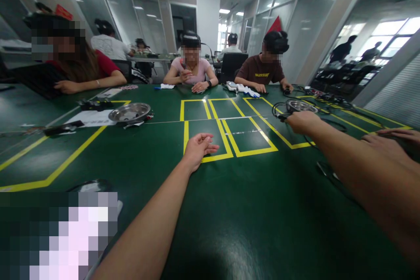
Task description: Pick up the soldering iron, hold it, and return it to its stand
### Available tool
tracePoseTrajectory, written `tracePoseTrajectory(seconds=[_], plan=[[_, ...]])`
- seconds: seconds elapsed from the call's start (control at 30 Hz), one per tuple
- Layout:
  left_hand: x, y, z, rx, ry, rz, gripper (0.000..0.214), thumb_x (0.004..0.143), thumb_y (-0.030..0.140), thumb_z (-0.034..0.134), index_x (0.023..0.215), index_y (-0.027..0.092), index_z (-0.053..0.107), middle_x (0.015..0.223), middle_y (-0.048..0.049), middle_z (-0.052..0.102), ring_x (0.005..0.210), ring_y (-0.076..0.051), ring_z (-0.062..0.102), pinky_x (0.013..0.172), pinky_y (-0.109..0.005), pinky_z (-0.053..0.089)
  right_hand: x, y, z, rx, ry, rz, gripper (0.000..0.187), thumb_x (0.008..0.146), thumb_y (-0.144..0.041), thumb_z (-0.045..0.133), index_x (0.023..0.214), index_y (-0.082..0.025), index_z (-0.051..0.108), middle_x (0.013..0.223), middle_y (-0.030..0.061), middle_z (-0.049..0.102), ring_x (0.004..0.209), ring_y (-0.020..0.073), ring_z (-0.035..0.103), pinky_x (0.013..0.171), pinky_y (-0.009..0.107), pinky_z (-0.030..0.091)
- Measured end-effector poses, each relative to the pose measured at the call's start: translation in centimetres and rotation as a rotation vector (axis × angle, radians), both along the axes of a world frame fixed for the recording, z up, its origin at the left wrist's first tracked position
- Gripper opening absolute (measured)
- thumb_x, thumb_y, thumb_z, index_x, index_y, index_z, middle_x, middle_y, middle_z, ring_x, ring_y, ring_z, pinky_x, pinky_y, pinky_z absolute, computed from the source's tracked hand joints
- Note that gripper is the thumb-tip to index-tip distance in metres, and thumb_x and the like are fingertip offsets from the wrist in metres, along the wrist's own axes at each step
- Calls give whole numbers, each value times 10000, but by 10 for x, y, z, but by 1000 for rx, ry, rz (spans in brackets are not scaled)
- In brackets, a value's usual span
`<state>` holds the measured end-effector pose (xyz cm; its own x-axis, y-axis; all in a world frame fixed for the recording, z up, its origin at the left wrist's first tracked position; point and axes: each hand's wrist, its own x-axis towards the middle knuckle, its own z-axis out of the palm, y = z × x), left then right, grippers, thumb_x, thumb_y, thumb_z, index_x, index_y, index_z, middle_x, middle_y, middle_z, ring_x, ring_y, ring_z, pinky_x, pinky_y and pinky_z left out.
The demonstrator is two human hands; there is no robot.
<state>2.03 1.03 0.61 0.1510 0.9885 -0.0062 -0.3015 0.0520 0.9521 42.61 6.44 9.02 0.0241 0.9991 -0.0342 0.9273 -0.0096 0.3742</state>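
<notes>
My left hand [198, 151] rests on its side on the green table [236, 201]. Its fingers are slightly bent and apart, with nothing in them, inside a rectangle of yellow tape [186, 140]. Out to the right, my right hand [303, 121] reaches across the table, its fingers closed on a black cable [281, 117]. Part of the grip is hidden by the back of the hand. Just behind that hand stands a shiny metal bowl [305, 106], partly covered by it. More loops of the cable lie around the bowl.
Another metal bowl [129, 113] sits on the left beside white paper [92, 117]. A co-worker's hands [380, 142] rest at the right edge. Several people sit across the table. White gloves [244, 89] and tangled black cables [341, 100] lie towards the far side.
</notes>
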Motion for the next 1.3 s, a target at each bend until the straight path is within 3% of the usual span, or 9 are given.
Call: tracePoseTrajectory(seconds=[0.13,0.33,0.5,0.6,0.67,0.77,0.87,1.03,1.3], plan=[[0,-2,3,-21,-44,33,115,936,215,535,965,107,563,811,-47,625,676,-159,712,625,-260,583,-18,-7,-10,-170,-137,84,232,784,-100,604,971,-127,739,1030,208,693,937,319,671,785,415,490],[0,-2,4,-35,-81,52,182,869,247,656,910,119,533,829,-73,664,693,-176,719,633,-273,586,-21,-6,-5,-179,-120,98,272,771,-79,607,1003,-126,740,1055,219,685,961,329,666,780,414,481],[-2,0,-1,-13,-63,12,251,771,189,760,866,119,539,782,-74,691,709,-181,722,657,-270,588,-16,-2,5,-104,24,-34,242,723,-126,655,949,-140,739,992,194,697,906,311,677,747,369,480],[-2,-1,-1,-10,-25,-32,237,745,156,777,841,106,566,752,-74,694,719,-176,720,679,-266,587,-24,-8,7,-35,292,-89,103,745,-222,661,740,-126,695,821,153,702,806,274,685,710,334,489],[-1,-2,-1,-18,-12,-35,209,759,160,766,851,100,587,781,-84,699,718,-171,716,687,-275,587,-41,-21,1,-2,659,-133,195,775,-305,657,670,-143,632,726,117,691,666,223,670,624,305,495],[-1,-3,-1,-10,-2,-60,184,845,248,690,864,81,617,876,-131,701,752,-178,717,737,-305,587,-92,-47,-19,4,1303,-167,276,749,-388,708,669,-168,560,683,95,687,516,172,618,484,276,481],[0,-3,-5,4,-7,-78,303,893,376,617,923,74,617,954,-163,691,800,-204,720,791,-356,582,-158,-73,-41,-79,1710,-80,333,721,-406,747,643,-187,508,661,82,687,487,164,606,437,267,475],[2,1,-10,-9,-97,49,294,862,371,662,918,99,565,894,-133,695,790,-193,716,848,-392,567,-228,-96,-65,-175,1861,64,419,733,-439,744,598,-191,435,595,49,664,430,143,580,383,233,421],[7,0,-7,-19,-79,55,170,851,226,655,796,120,535,799,-108,701,726,-184,713,806,-393,581,-221,-106,-83,-192,2086,48,463,719,-419,758,589,-197,373,616,37,672,435,134,577,376,223,393]])
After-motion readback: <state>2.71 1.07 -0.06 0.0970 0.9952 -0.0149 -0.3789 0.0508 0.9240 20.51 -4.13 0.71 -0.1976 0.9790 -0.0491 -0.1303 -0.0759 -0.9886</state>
